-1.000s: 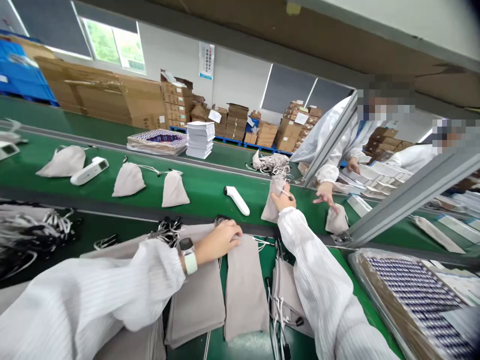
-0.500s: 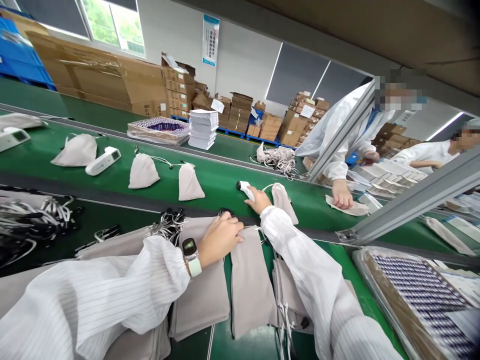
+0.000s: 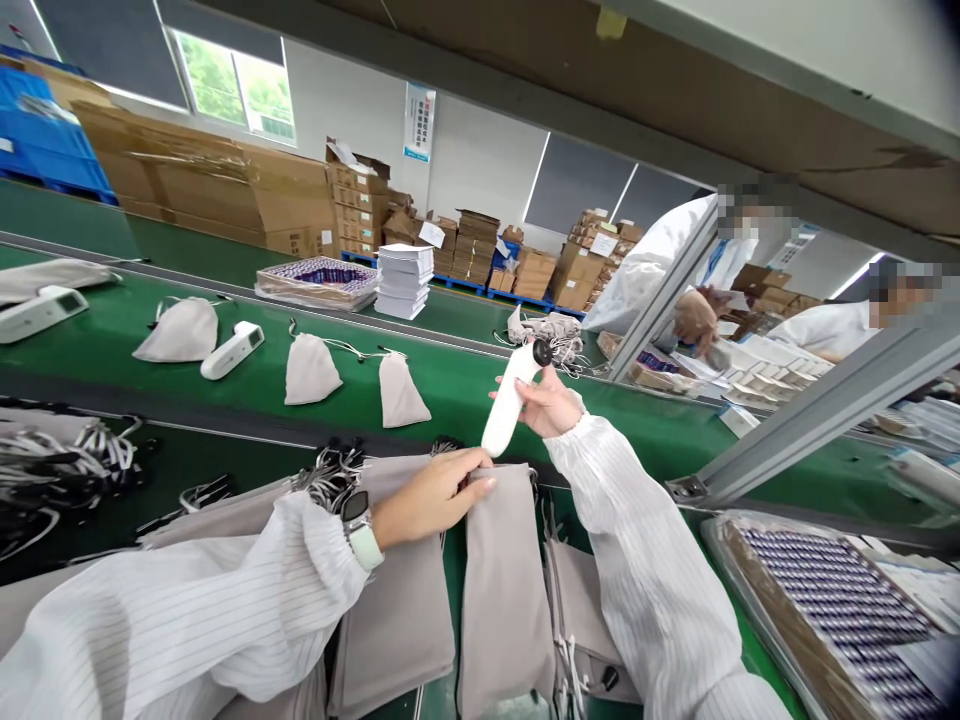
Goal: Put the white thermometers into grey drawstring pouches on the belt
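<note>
Holding the white device (image 3: pixel 501 408) in our right hand (image 3: pixel 551 402), we have its black end tipped up to the right and its plain end slanting down to the mouth of a long grey pouch (image 3: pixel 506 590). Our fingers on that side are clamped around the device's upper half. Our left hand (image 3: pixel 429 497) rests at the pouch's top edge, thumb over the cloth; we cannot tell whether it pinches the fabric, nor whether the device touches the mouth. The pouch lies flat on our bench, between a pile of grey pouches (image 3: pixel 394 610) on the left and some corded pouches (image 3: pixel 581 585) on the right. On the green belt (image 3: pixel 450 385) ahead of us, three small pouches (image 3: pixel 311 370) stand or slump, with a second device (image 3: pixel 233 350) between two of them. Beyond, a paper stack (image 3: pixel 403 282) stands beside a shallow tray (image 3: pixel 319 285).
</note>
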{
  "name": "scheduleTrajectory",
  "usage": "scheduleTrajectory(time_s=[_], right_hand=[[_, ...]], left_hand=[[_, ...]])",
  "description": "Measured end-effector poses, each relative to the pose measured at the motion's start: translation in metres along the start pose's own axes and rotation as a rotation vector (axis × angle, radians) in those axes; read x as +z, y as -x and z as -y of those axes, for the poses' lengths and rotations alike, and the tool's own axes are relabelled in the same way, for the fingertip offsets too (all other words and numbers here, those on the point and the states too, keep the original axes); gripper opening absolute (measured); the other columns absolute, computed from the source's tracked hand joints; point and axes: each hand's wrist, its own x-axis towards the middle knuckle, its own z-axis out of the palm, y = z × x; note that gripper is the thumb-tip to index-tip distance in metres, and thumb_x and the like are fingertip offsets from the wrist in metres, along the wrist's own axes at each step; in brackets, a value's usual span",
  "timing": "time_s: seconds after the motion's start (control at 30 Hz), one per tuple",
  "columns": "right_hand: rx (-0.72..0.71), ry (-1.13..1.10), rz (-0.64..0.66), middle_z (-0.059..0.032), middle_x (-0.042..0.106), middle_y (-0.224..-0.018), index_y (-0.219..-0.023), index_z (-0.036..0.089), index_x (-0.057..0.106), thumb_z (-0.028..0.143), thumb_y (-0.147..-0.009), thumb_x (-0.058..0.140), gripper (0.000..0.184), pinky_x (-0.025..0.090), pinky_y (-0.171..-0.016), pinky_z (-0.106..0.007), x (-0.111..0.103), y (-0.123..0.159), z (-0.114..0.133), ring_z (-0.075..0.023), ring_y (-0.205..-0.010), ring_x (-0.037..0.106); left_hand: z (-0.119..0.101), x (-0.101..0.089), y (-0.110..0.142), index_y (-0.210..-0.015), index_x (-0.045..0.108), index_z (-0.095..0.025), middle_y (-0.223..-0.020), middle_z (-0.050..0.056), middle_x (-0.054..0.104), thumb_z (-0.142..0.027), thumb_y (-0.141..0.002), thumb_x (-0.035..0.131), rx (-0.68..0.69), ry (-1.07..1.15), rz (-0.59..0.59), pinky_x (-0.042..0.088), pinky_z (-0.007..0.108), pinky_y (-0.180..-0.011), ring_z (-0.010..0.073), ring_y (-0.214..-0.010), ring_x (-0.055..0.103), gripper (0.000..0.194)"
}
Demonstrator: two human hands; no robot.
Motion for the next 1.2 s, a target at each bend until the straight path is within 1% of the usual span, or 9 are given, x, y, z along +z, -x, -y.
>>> scheduleTrajectory(time_s=[0.2, 0.33, 0.57, 0.8, 0.87, 0.93, 1.03, 1.1, 1.2], right_hand=[[0.021, 0.023, -0.055, 0.0049, 0.058, -0.078, -0.106, 0.036, 0.024, 0.033, -0.065, 0.063, 0.057, 0.049, -0.063, -0.038, 0.000, 0.001, 0.001, -0.0162, -0.068, 0.062], [0.181, 0.098, 0.132, 0.0010, 0.058, -0.078, -0.094, 0.026, 0.041, 0.049, -0.071, 0.052, 0.034, 0.048, -0.061, -0.032, 0.001, 0.005, -0.004, -0.0137, -0.070, 0.059], [0.484, 0.301, 0.406, -0.0043, 0.055, -0.077, -0.074, 0.014, 0.057, 0.059, -0.065, 0.052, 0.046, 0.045, -0.048, -0.020, 0.004, 0.008, -0.019, -0.0123, -0.072, 0.052], [0.454, 0.571, 0.438, -0.0037, 0.052, -0.062, -0.073, 0.011, 0.063, 0.066, -0.068, 0.036, 0.062, 0.020, -0.033, -0.015, 0.002, 0.006, -0.022, -0.0060, -0.048, 0.037], [0.279, 0.741, 0.306, -0.0029, 0.052, -0.058, -0.069, 0.012, 0.064, 0.065, -0.070, 0.035, 0.061, 0.023, -0.036, -0.018, 0.001, 0.004, -0.021, -0.0060, -0.046, 0.036], [-0.035, 0.905, -0.017, -0.0024, 0.055, -0.058, -0.068, 0.014, 0.064, 0.060, -0.072, 0.038, 0.054, 0.031, -0.044, -0.020, -0.008, 0.000, -0.021, -0.0078, -0.049, 0.042], [-0.376, 1.073, -0.542, -0.0009, 0.052, -0.051, -0.060, 0.015, 0.059, 0.053, -0.072, 0.044, 0.043, 0.035, -0.053, -0.022, -0.037, -0.008, -0.022, -0.0094, -0.050, 0.044], [-0.407, 1.121, -0.729, -0.0006, 0.049, -0.047, -0.051, 0.015, 0.054, 0.051, -0.071, 0.046, 0.042, 0.034, -0.053, -0.022, -0.058, -0.012, -0.024, -0.0092, -0.048, 0.041], [-0.249, 1.013, -0.666, -0.0013, 0.050, -0.049, -0.057, 0.015, 0.054, 0.055, -0.071, 0.042, 0.044, 0.032, -0.047, -0.022, -0.068, -0.011, -0.024, -0.0080, -0.045, 0.036]], left_hand=[[0.002, -0.001, -0.001, -0.086, 0.048, -0.019, -0.080, -0.001, 0.044, -0.026, -0.088, 0.031, 0.020, -0.020, -0.083, 0.033, 0.023, -0.069, 0.0119, -0.073, 0.044, 0.019], [0.002, -0.002, -0.002, -0.083, 0.049, -0.020, -0.082, -0.001, 0.045, -0.026, -0.087, 0.035, 0.004, -0.112, -0.192, 0.030, 0.028, -0.077, 0.0134, -0.079, 0.045, 0.017], [0.000, 0.002, 0.002, -0.073, 0.048, -0.017, -0.081, 0.000, 0.037, -0.027, -0.084, 0.041, 0.026, -0.015, -0.279, 0.036, 0.022, -0.067, 0.0113, -0.073, 0.042, 0.017], [0.007, 0.001, -0.003, -0.071, 0.047, -0.017, -0.081, 0.000, 0.037, -0.029, -0.084, 0.040, -0.060, 0.047, -0.347, 0.036, 0.022, -0.063, 0.0113, -0.070, 0.042, 0.019], [0.010, -0.001, -0.004, -0.073, 0.046, -0.018, -0.081, 0.001, 0.039, -0.033, -0.083, 0.040, -0.139, 0.053, -0.389, 0.036, 0.022, -0.061, 0.0124, -0.072, 0.043, 0.019], [0.010, -0.005, -0.004, -0.079, 0.044, -0.018, -0.077, 0.001, 0.042, -0.038, -0.081, 0.041, -0.280, 0.071, -0.375, 0.035, 0.022, -0.056, 0.0133, -0.069, 0.043, 0.021], [-0.005, -0.013, -0.004, -0.077, 0.044, -0.016, -0.056, -0.003, 0.040, -0.045, -0.080, 0.039, -0.557, 0.287, -0.029, 0.025, 0.019, -0.041, 0.0098, -0.047, 0.034, 0.030], [-0.018, -0.019, -0.004, -0.068, 0.044, -0.015, -0.045, -0.006, 0.030, -0.046, -0.080, 0.038, -0.616, 0.521, 0.193, 0.015, 0.017, -0.036, 0.0060, -0.038, 0.020, 0.034], [-0.030, -0.024, -0.006, -0.065, 0.044, -0.015, -0.044, -0.008, 0.023, -0.042, -0.082, 0.038, -0.515, 0.739, 0.091, 0.010, 0.017, -0.035, 0.0040, -0.036, 0.012, 0.032]])
